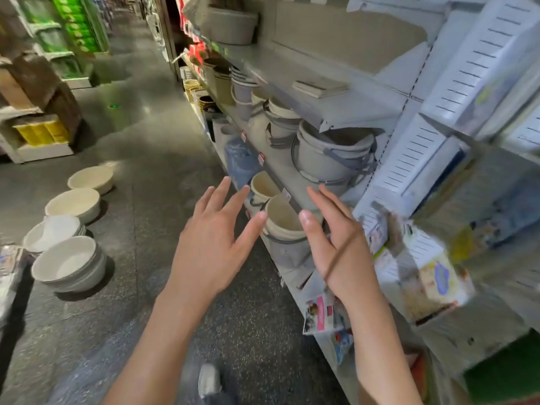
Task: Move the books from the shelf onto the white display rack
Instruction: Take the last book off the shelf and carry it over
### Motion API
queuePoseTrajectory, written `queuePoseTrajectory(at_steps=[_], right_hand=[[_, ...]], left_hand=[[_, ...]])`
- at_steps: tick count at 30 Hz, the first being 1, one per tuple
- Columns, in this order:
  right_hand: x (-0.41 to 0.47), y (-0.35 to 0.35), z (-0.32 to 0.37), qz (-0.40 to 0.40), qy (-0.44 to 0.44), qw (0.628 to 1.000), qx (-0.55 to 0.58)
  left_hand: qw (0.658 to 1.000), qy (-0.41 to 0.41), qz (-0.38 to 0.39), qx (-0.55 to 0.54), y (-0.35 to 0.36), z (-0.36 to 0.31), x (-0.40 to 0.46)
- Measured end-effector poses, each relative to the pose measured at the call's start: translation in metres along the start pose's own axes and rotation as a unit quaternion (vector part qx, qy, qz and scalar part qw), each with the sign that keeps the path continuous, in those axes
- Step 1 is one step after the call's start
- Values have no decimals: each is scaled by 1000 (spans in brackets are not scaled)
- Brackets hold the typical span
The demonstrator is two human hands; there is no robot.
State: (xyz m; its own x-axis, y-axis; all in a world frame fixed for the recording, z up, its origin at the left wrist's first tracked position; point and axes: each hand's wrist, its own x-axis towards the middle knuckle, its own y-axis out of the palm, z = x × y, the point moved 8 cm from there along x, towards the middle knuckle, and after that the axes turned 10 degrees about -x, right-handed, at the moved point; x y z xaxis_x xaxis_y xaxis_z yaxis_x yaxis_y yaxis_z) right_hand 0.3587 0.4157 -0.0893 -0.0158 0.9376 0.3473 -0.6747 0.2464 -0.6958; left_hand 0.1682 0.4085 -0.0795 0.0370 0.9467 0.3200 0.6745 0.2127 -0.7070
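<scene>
A pale book [320,87] lies flat and alone on the grey shelf [344,112] at upper middle. The white display rack [415,159] with slotted panels stands at the right, with several colourful books [432,276] blurred on its lower tiers. More booklets [320,315] sit low on the rack's edge. My left hand [213,244] hovers empty with fingers spread, in front of the lower shelf. My right hand [339,244] is held beside it, fingers straight, holding nothing, close to the rack's left edge.
Grey and cream buckets [330,156] fill the shelves below the book. Stacks of white basins [70,264] stand on the dark speckled floor at left. The aisle runs away at upper left past green and yellow stock [41,133]. My shoe [209,378] shows at the bottom.
</scene>
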Motion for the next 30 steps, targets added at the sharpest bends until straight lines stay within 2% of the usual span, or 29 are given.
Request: queuePoseTrajectory(at_steps=[5, 10, 15, 23, 30], right_hand=[[83, 35, -3, -8, 9, 1000, -21], [181, 57, 9, -59, 14, 997, -41], [268, 89, 11, -83, 60, 994, -25], [366, 114, -29, -102, 123, 987, -23], [457, 122, -78, -135, 112, 984, -22]], left_hand=[[999, 32, 20, -31, 9, 35, 91], [995, 63, 54, -52, 8, 69, 203], [992, 84, 64, -64, 7, 102, 301], [986, 102, 101, -89, 48, 122, 415], [982, 124, 126, -71, 101, 124, 516]])
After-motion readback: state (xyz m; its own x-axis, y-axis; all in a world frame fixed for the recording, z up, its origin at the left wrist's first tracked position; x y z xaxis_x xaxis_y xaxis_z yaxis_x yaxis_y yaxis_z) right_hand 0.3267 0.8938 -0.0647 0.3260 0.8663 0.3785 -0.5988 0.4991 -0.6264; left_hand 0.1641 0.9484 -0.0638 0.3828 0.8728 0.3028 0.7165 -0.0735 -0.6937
